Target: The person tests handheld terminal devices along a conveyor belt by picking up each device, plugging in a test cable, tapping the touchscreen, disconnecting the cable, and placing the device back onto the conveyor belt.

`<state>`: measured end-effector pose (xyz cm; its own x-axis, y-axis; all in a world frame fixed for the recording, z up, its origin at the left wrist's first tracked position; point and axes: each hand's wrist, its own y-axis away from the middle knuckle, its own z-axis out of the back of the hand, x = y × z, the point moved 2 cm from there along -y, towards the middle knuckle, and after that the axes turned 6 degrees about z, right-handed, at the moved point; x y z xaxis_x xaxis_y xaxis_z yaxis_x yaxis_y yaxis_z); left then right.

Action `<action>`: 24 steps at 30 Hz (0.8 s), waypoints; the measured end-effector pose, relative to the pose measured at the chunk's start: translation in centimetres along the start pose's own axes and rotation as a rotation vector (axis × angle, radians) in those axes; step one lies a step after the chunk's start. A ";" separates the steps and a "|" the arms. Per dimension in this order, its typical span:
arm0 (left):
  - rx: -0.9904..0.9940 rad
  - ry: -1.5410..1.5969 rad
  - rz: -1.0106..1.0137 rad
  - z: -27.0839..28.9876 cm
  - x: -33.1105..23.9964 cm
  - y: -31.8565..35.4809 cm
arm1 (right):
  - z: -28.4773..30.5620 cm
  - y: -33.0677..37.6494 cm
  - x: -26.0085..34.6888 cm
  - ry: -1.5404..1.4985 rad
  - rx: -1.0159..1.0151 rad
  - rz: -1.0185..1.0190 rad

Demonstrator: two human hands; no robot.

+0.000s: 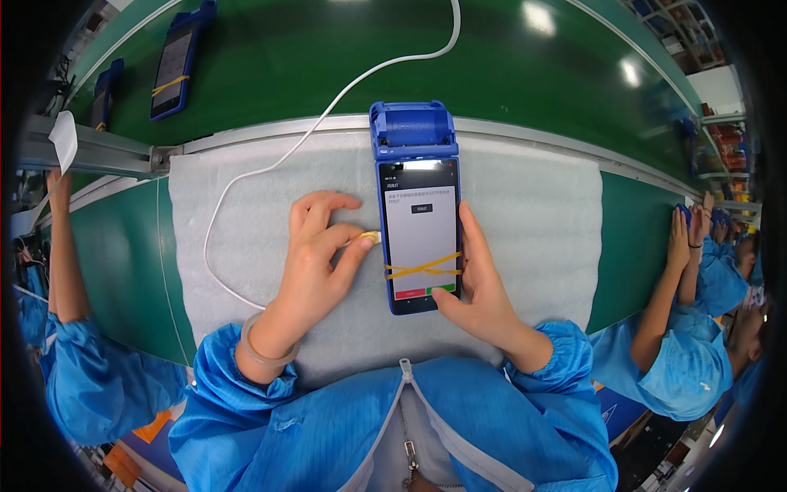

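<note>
Pinching a yellow-and-white plug narrowly in the left hand at the left edge of a blue handheld terminal. Gripping that terminal by its right side in the right hand, with the thumb over the green button at the near end of the screen. Resting centrally on, or held just above, the white mat; cannot tell which. Likely at the step of working plug and screen together; next, probably calling for a light thumb press and a straight hold on the plug.
</note>
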<state>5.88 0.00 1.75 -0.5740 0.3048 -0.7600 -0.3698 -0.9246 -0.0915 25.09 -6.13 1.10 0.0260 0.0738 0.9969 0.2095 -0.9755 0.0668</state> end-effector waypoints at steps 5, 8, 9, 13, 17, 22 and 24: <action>-0.003 0.007 0.004 -0.1 0.0 0.1 | -0.2 0.0 -0.2 0.160 0.021 0.000; -0.001 0.004 0.006 -0.1 0.0 0.0 | -0.3 -0.2 -0.1 0.197 0.024 0.015; -0.001 0.004 0.006 -0.1 0.1 0.1 | -0.4 -0.3 0.0 0.246 0.026 0.038; -0.003 0.000 0.007 -0.2 0.0 0.1 | -0.6 -0.3 0.2 0.292 0.014 0.075; 0.000 0.011 0.022 -0.2 0.0 0.1 | -0.8 -0.4 0.4 0.345 -0.008 0.091; -0.006 -0.002 0.009 -0.1 0.0 0.1 | -0.8 -0.5 0.6 0.423 -0.012 0.127; -0.007 -0.001 0.007 -0.1 0.0 0.1 | -0.6 -0.3 0.2 0.404 -0.008 0.106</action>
<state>5.92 -0.10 1.68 -0.5772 0.2986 -0.7600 -0.3606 -0.9283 -0.0909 24.41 -6.00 1.36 -0.3393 -0.1128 0.9339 0.2190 -0.9750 -0.0382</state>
